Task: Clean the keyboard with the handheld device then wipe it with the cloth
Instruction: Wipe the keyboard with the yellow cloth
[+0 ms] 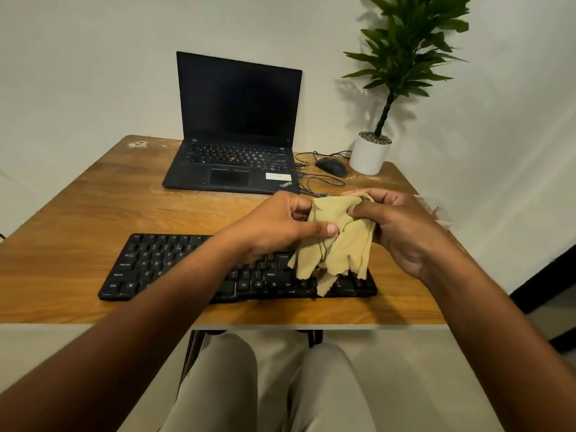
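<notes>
Both your hands are raised above the right half of the keyboard [174, 269], sharing the tan cloth [336, 238]. Your left hand [280, 226] pinches the cloth's left edge, thumb lying across the front and fingers curled behind. Your right hand [402, 226] grips the bunched upper right corner, fingers curled tight round the fabric. The cloth hangs crumpled between them; its ragged lower corners reach down over the keyboard's right end, though contact with the keys cannot be confirmed. The keyboard is black and lies flat near the front edge of the wooden table [78, 213]. Legible key legends: "Ctrl" at lower left, "Shift" and "Caps Lock" on the left side, "Alt", "Ctrl" and "Shift" right of centre. Behind it stands an open black laptop [237, 126], screen dark, with "ThinkPad" printed on the palm rest corner beside a white sticker whose text is too small to read. Right of the laptop: a black wired mouse [332, 166], and a white pot holding a green plant [371, 154].
</notes>
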{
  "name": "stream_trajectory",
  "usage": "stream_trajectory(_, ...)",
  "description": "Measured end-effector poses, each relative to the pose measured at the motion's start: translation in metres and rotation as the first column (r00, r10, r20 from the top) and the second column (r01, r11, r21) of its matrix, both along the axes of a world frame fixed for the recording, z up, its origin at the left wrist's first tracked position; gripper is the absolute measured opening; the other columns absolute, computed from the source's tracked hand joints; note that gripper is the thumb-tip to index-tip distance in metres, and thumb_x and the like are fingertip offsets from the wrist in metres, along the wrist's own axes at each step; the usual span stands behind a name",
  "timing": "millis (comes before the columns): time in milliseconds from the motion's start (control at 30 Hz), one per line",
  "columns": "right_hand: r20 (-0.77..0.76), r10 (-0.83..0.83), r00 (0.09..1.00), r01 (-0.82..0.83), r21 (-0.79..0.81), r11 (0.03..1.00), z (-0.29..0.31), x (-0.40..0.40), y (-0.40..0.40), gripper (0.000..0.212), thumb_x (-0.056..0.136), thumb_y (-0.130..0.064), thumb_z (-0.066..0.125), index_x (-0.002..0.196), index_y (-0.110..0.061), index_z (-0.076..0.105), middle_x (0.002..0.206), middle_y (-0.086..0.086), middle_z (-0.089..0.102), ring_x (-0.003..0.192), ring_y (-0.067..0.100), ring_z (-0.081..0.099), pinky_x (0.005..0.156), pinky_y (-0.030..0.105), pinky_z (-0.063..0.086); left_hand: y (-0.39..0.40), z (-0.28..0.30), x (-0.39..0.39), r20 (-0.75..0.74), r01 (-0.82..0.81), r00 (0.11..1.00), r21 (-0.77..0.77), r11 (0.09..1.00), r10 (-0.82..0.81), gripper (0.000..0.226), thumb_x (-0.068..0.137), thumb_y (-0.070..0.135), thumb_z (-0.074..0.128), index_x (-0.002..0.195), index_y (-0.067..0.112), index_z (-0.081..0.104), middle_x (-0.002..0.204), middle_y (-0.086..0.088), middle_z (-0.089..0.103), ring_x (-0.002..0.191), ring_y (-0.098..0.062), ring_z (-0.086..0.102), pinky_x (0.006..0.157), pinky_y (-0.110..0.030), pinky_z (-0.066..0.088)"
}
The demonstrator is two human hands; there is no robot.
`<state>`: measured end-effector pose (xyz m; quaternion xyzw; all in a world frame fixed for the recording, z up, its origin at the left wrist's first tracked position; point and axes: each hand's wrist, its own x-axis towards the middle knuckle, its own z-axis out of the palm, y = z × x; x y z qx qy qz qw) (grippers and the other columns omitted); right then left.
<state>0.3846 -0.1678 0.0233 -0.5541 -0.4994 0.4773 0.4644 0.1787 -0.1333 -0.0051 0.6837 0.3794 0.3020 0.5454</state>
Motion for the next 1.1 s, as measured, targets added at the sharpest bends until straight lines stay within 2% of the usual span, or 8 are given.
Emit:
stream_trajectory(133, -0.142, 0.034, 0.989, -0.044, -0.071, 0.997, -0.007, -0.006, 0.009, 0.027, 0.091, 0.000, 0.066, 0.118, 0.002, 0.069, 0.103, 0.017, 0.076, 0.087, 0.025, 0.073, 0.069, 0.033, 0.061, -0.001, -0.010, -0.001, 0.110, -0.144, 0.981, -0.147, 0.979, 0.161, 0.025, 0.092, 0.017, 0.075, 0.115, 0.009, 0.073, 0.100, -0.004, 0.079, 0.084, -0.011, 0.075, 0.062, -0.022, 0.054)
stream_trajectory(233, -0.171, 0.084, 0.982, -0.103, -0.103, 0.989, -0.015, -0.006, 0.009, 0.036, 0.086, -0.003, 0.072, 0.122, -0.004, 0.068, 0.111, 0.016, 0.076, 0.097, 0.026, 0.073, 0.081, 0.042, 0.061, 0.002, -0.011, -0.005, 0.183, -0.193, 0.952, -0.261, 0.946, 0.244, 0.025, 0.094, 0.017, 0.070, 0.117, 0.007, 0.072, 0.105, -0.006, 0.079, 0.096, -0.017, 0.075, 0.080, -0.035, 0.059)
stream_trajectory(333, -0.194, -0.011, 0.981, -0.012, -0.115, 0.993, -0.027, -0.010, 0.010, 0.038, 0.087, 0.003, 0.070, 0.124, -0.007, 0.067, 0.111, 0.016, 0.076, 0.096, 0.026, 0.072, 0.072, 0.040, 0.061, 0.003, -0.013, -0.005, 0.187, -0.244, 0.930, -0.332, 0.911, 0.317, 0.020, 0.096, 0.015, 0.068, 0.114, 0.007, 0.072, 0.103, -0.006, 0.079, 0.101, -0.022, 0.074, 0.090, -0.044, 0.059)
stream_trajectory(533, -0.237, -0.175, 0.955, 0.158, -0.089, 0.983, -0.036, -0.016, 0.016, 0.044, 0.090, 0.006, 0.067, 0.125, -0.020, 0.063, 0.114, 0.011, 0.073, 0.098, 0.028, 0.074, 0.063, 0.034, 0.060, 0.003, -0.020, 0.006, 0.193, -0.357, 0.867, -0.401, 0.844, 0.459, 0.014, 0.096, 0.013, 0.068, 0.106, 0.004, 0.067, 0.090, -0.007, 0.079, 0.080, -0.018, 0.077, 0.064, -0.032, 0.061)
stream_trajectory(667, -0.192, -0.201, 0.961, 0.191, -0.068, 0.979, -0.041, -0.017, 0.020, 0.036, 0.092, 0.006, 0.063, 0.115, -0.020, 0.071, 0.115, 0.012, 0.071, 0.090, 0.024, 0.073, 0.069, 0.036, 0.058, 0.006, -0.019, 0.006, 0.219, -0.364, 0.841, -0.447, 0.817, 0.495, 0.034, 0.091, 0.011, 0.074, 0.118, 0.007, 0.056, 0.099, -0.011, 0.078, 0.088, -0.022, 0.077, 0.073, -0.038, 0.064)
stream_trajectory(800, -0.299, -0.095, 0.949, 0.071, -0.088, 0.994, -0.035, -0.012, 0.019, 0.029, 0.091, 0.005, 0.064, 0.115, -0.008, 0.074, 0.109, 0.018, 0.076, 0.090, 0.026, 0.073, 0.075, 0.039, 0.061, 0.006, -0.016, -0.003, 0.295, -0.305, 0.850, -0.400, 0.864, 0.436, 0.055, 0.083, 0.001, 0.079, 0.126, 0.018, 0.051, 0.112, -0.015, 0.074, 0.099, -0.030, 0.075, 0.088, -0.048, 0.061)
stream_trajectory(900, -0.328, 0.040, 0.944, -0.063, -0.058, 0.996, -0.027, -0.007, 0.013, 0.050, 0.076, 0.010, 0.076, 0.124, -0.005, 0.069, 0.111, 0.021, 0.075, 0.099, 0.030, 0.074, 0.086, 0.042, 0.062, 0.003, -0.012, -0.010, 0.309, -0.225, 0.893, -0.325, 0.919, 0.328, 0.062, 0.070, -0.003, 0.084, 0.124, 0.015, 0.062, 0.115, -0.018, 0.074, 0.102, -0.033, 0.074, 0.090, -0.048, 0.060)
stream_trajectory(1100, 0.043, 0.076, 0.996, -0.078, 0.052, 0.996, -0.025, -0.003, 0.009, 0.065, 0.066, 0.016, 0.083, 0.123, -0.013, 0.071, 0.108, 0.005, 0.078, 0.098, 0.021, 0.076, 0.081, 0.040, 0.063, 0.002, -0.013, -0.007, 0.095, -0.292, 0.950, -0.068, 0.954, 0.298, 0.059, 0.068, -0.011, 0.086, 0.119, 0.015, 0.071, 0.115, -0.007, 0.072, 0.097, -0.021, 0.074, 0.076, -0.037, 0.064)
